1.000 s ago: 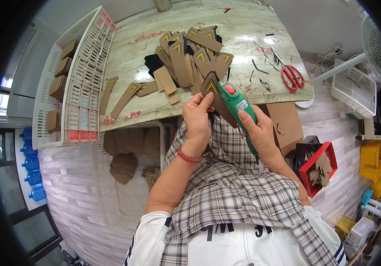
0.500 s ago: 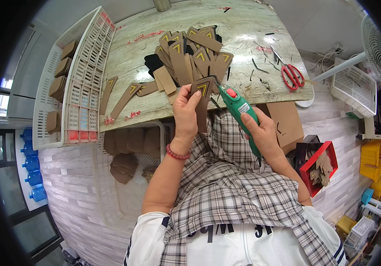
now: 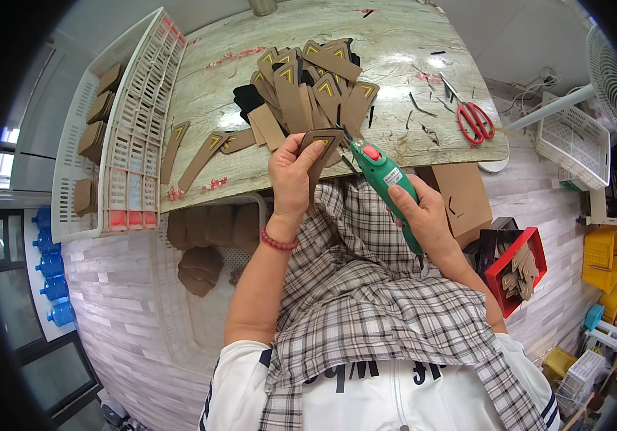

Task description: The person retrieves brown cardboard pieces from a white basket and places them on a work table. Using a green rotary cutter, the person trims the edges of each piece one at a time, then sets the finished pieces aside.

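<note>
My left hand (image 3: 293,174) pinches a brown strap piece (image 3: 317,159) with yellow V-shaped stitching, its wide end up. In my right hand (image 3: 423,212) is a green handheld electric cutter (image 3: 386,177) with a red button, fingers wrapped round its body. The tool's tip points up and left, just beside the piece's right edge; I cannot tell whether they touch. Behind the hands lies a pile of similar brown pieces (image 3: 294,95), several with black ends. A few more single pieces (image 3: 203,159) rest at the table's left.
Red-handled scissors (image 3: 475,123) and black scraps (image 3: 422,108) lie on the table (image 3: 394,43). A white crate (image 3: 136,144) with stacked pieces stands left. Below right are a cardboard box (image 3: 459,197) and a red box (image 3: 513,276); a fan (image 3: 613,68) stands at far right.
My left hand has moved slightly left with the strap piece, which has tilted and drawn away from the cutter's tip. My right hand with the cutter has hardly moved.
</note>
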{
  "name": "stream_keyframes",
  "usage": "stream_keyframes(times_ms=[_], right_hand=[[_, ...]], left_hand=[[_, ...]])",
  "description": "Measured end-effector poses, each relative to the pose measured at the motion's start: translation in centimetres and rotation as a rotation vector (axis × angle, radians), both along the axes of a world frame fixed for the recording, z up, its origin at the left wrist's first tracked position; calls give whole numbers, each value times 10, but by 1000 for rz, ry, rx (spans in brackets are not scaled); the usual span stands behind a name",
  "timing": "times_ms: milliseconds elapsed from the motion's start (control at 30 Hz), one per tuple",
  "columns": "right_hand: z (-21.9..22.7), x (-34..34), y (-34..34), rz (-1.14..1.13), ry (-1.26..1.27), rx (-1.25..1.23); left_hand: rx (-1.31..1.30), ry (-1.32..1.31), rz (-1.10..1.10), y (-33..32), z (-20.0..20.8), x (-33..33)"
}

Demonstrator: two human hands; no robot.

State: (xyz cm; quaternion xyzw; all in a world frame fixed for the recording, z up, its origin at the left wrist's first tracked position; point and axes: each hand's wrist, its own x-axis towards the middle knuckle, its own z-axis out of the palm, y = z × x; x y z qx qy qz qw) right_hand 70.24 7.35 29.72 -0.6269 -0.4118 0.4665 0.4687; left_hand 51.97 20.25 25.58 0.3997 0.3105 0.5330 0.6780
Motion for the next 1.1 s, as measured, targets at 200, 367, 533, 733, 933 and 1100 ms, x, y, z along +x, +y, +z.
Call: stream_keyframes(times_ms=[200,367,533,733,933,1100], right_hand=[[0,-1,0,8,-3,2],[1,0,0,36,6,-2],[-1,2,-1,68,-4,-8],[-5,2,-1,128,-35,-13],[-4,2,1,167,-48,-22],[-7,2,1,183,-50,-1]], left_hand=[[2,-2,-70,4,1,-7],[13,33,-150,11,0,-18],[48,147,-198,22,7,-30],[92,245,-306,33,15,-49],[99,334,-367,38,26,-56],[107,396,-444,43,29,-60]])
